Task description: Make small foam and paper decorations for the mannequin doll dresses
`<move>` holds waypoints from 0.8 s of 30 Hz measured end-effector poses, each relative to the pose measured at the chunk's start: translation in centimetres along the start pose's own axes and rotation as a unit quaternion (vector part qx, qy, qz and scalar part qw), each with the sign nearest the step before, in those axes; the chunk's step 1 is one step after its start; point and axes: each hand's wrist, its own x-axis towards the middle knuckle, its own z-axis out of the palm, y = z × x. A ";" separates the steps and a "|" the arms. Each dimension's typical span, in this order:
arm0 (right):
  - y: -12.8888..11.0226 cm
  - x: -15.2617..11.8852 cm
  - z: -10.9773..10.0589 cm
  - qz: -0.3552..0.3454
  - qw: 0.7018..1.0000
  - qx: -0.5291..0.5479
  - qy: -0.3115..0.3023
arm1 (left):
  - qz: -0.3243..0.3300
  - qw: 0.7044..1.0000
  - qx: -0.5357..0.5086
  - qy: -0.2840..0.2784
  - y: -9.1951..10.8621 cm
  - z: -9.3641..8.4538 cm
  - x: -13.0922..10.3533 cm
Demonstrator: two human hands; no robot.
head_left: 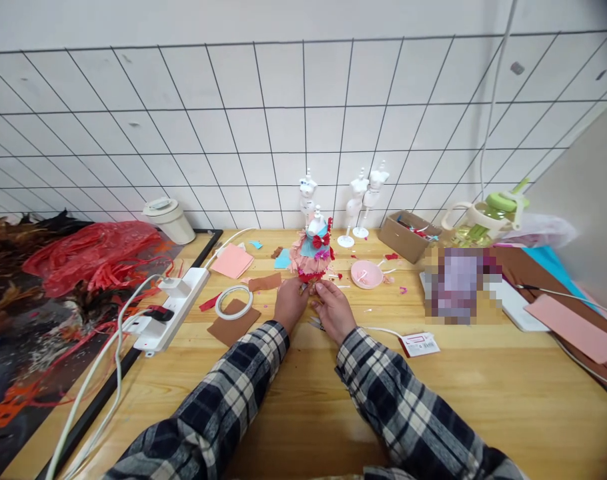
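Both hands meet in front of a small dress-form mannequin (pixel 317 220) wearing a blue, pink and red ruffled paper dress (pixel 311 248). My left hand (pixel 290 305) and my right hand (pixel 335 310) are closed, fingertips pinched around a small brown crinkled piece (pixel 312 287) at the dress's lower front. Whether that piece is joined to the dress I cannot tell. The blades of what look like scissors (pixel 315 324) poke out beneath my right hand. To the right of the dress lies a pink dish (pixel 367 274) with thin white sticks.
Bare white mannequins (pixel 357 193) stand behind. A tape roll (pixel 234 303), brown paper (pixel 236 323) and pink paper (pixel 232 261) lie left, beside a power strip (pixel 172 312). At right are a cardboard box (pixel 408 235), a jug (pixel 488 220) and a tag (pixel 420 345).
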 end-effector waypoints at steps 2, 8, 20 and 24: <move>-0.1 0.1 0.2 -0.005 1.000 -0.007 0.017 | 0.001 1.000 0.008 0.002 0.1 0.0 -0.1; -0.3 0.3 0.6 -0.014 0.999 -0.035 0.032 | 0.007 1.000 0.023 -0.004 0.5 -0.2 -0.4; 0.0 0.5 0.7 -0.061 0.994 -0.059 0.062 | 0.003 0.999 0.031 -0.014 0.6 -0.2 -0.5; 0.2 0.7 1.0 -0.084 0.992 -0.059 0.067 | -0.001 0.999 0.032 -0.018 0.8 -0.4 -0.5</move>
